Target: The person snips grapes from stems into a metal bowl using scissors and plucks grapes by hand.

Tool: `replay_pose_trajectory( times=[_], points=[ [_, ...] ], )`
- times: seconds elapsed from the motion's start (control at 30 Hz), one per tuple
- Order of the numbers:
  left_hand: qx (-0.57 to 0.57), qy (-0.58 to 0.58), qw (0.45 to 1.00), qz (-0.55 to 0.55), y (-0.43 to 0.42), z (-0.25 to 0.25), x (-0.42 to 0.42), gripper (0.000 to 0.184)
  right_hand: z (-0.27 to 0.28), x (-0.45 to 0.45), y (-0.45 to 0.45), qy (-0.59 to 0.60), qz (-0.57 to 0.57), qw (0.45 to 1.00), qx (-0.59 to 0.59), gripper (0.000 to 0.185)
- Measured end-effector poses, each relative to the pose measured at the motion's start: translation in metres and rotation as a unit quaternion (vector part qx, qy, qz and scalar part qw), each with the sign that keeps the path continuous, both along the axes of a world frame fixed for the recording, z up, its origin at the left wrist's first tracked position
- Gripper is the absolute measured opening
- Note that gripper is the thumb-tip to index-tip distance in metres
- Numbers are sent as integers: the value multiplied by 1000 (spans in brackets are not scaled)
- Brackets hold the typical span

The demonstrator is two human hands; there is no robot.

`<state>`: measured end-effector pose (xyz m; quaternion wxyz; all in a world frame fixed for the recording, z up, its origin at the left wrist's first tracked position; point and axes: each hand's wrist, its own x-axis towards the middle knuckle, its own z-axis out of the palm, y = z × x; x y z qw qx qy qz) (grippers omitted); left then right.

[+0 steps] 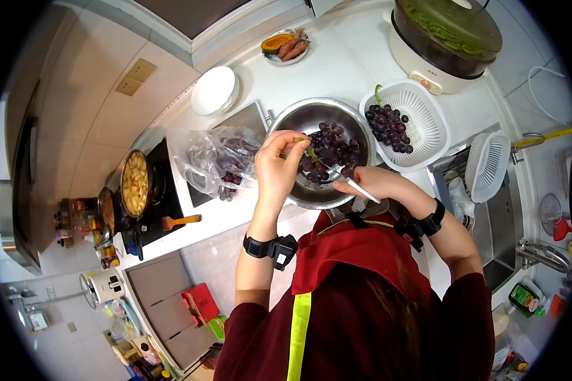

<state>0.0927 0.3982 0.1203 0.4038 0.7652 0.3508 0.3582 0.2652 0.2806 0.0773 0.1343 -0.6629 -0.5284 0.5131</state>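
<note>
My left hand [278,162] is closed in a pinch on the green stem of a grape bunch [313,159], above the left side of a steel bowl [286,120]. My right hand [380,183] is closed around scissors [363,190] with a white handle, and their metal blades point left toward the bunch. Dark purple grapes [339,140] lie in the bowl under both hands. Right of the bowl, another grape bunch [389,127] with a green stem sits in a white plastic basket [429,120]. My fingers partly hide the stem and the scissors' grip.
A clear plastic bag [200,155] with grapes lies left of the bowl. Behind it are a white bowl [215,91] and a plate of pumpkin and sweet potatoes [287,46]. A steamer [438,57] stands back right, the sink [499,235] at right, a full pan [135,184] at left.
</note>
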Motion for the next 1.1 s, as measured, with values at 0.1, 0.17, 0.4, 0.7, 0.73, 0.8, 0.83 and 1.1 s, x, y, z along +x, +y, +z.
replay_pose_trajectory(
  times=[0.1,0.17,0.4,0.7,0.73,0.8,0.83,1.1],
  points=[
    [2,7,1000,-3,-3,2,1,8,0,-2,2,-3,10,1000,-16,74],
    [2,10,1000,-5,-4,3,0,8,5,-3,4,-2,15,1000,-25,75],
    [-11,9,1000,-6,-7,-5,0,8,9,-8,8,48,6,998,-33,73],
    [-35,19,999,12,4,-34,2,9,-44,-12,11,11,14,1000,24,74],
    [-33,21,999,10,4,-35,2,9,-44,-11,12,5,26,1000,-9,78],
    [-32,23,999,9,4,-35,2,9,-37,-10,13,4,30,999,-42,77],
    [-30,25,999,8,4,-35,2,9,-34,-10,13,4,34,997,-75,75],
    [-52,-17,998,23,7,-34,-2,9,-34,-16,0,14,-26,998,58,67]
  ],
)
